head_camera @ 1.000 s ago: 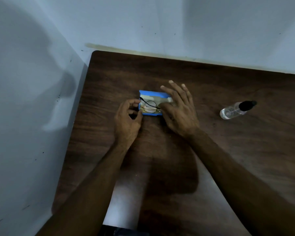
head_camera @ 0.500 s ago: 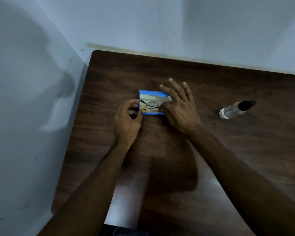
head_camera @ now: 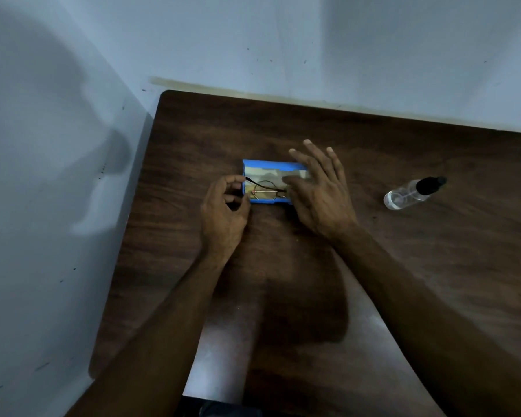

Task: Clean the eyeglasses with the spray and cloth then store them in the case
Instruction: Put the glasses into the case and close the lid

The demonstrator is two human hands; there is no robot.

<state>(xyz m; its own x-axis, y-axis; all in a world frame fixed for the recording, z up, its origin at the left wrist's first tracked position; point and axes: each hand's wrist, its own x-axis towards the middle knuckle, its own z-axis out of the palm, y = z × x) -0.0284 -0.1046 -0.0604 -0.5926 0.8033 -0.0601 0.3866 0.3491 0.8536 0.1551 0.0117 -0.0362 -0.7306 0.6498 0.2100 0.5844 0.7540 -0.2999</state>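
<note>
Head camera view: a person's right hand is lying flat over the right end of an open blue case, its fingers straight and fanned apart, the thumb pressing down on the right side of the eyeglasses inside. The left hand is sitting just beside the case's left end with its fingers curled inward; the forefinger tip is meeting the black tip of one temple arm, and the thumb is resting against the near left corner, though whether this hand is actually pinching anything cannot be told. The eyeglasses are lying within the case, along its near side. They are showing a thin metal frame with one round lens in plain sight, the other being covered by the right hand, and a slim dark temple arm is slanting up and out over the left rim. The case's inside is showing pale beige. Well apart to the right, a clear spray bottle with a black cap is lying on its side on the dark wooden table, which is standing in a corner of pale blue-grey walls.
</note>
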